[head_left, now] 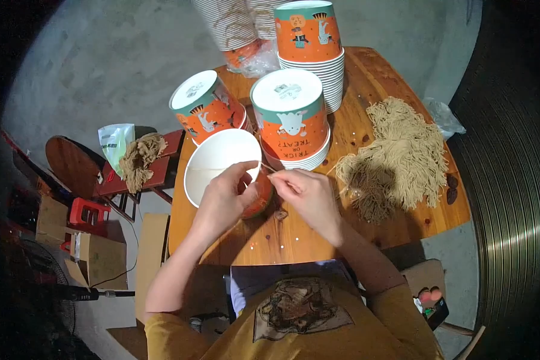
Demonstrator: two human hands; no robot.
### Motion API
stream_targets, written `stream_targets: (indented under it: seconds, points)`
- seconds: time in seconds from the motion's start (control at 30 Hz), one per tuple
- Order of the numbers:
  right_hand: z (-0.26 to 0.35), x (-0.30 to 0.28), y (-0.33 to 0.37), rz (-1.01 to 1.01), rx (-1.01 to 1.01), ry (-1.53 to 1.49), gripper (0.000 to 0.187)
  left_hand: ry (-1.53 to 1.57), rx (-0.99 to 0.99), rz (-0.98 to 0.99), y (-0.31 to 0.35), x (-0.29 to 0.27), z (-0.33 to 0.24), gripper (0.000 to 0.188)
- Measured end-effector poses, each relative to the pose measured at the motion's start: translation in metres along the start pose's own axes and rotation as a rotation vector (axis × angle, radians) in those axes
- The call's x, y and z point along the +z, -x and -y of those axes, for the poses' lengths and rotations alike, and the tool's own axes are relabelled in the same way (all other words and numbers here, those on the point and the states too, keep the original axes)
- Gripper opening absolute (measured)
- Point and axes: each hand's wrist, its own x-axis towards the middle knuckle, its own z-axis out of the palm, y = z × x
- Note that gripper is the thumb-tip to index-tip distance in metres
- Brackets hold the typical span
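An orange paper bucket (213,151) lies tilted on its side near the table's front, its white inside turned up to the left. My left hand (225,195) is closed around its rim, with the thumb over the orange wall. Between my two hands runs a thin beige cord (269,167) at the rim. The fingertips of my right hand (306,195) are pinched on this cord, just right of the bucket. Another stretch of cord seems to cross the bucket's white inside. To the right lies a large heap of beige cords (411,156).
Upturned orange-and-green buckets stand in stacks behind my hands: a short one (207,105), a middle one (291,123) and a taller one (310,42). More stacked buckets (225,24) rise beyond the wooden table (282,246). At left, a red stool (117,185) bears crumpled beige cords.
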Motion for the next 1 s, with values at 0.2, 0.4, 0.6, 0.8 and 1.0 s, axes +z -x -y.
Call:
stream_targets:
  seconds: [0.2,0.4,0.6,0.8,1.0]
  points:
    - [0.009,0.008,-0.011,-0.085,-0.12,0.188,0.006,0.281,-0.11,0.059,0.003,-0.018,-0.001,0.039]
    - [0.007,0.021,-0.014,-0.104,-0.13,0.043,0.009,0.344,-0.141,0.074,0.007,-0.02,-0.004,0.04]
    - [0.006,0.023,-0.013,-0.082,-0.117,0.03,0.01,0.308,-0.161,0.098,0.011,-0.019,-0.008,0.04]
    - [0.007,0.025,-0.011,-0.074,-0.111,0.03,0.01,0.267,-0.145,0.11,0.013,-0.017,-0.01,0.04]
    - [0.008,0.022,-0.011,-0.005,-0.08,0.114,0.009,0.291,-0.083,0.128,0.01,-0.012,0.003,0.033]
